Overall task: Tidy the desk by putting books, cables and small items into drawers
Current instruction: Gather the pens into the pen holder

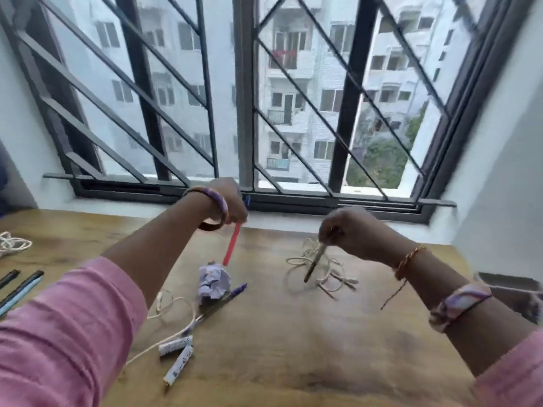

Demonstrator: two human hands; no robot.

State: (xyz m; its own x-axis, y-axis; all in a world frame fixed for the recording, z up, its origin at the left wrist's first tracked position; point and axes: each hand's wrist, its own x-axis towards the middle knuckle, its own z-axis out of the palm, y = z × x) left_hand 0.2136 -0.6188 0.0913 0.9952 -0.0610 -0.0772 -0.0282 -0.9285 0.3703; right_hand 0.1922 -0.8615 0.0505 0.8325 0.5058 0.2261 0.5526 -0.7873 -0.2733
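Observation:
My left hand (229, 202) is raised over the wooden desk (279, 342) and grips a red pen (231, 245) that hangs downward, with a blue pen tip showing above the fist. My right hand (346, 230) grips a dark pen (314, 264), also pointing down, above a loose coil of white cable (326, 274). Below the left hand lie a crumpled paper ball (213, 282), a blue pen (226, 299), another white cable (173, 306) and two rolled paper slips (176, 352).
Several pens (20, 287) lie at the desk's left edge, with a knotted white cord (11, 243) behind them. A barred window (244, 113) runs along the back of the desk. A white wall (499, 186) closes the right side.

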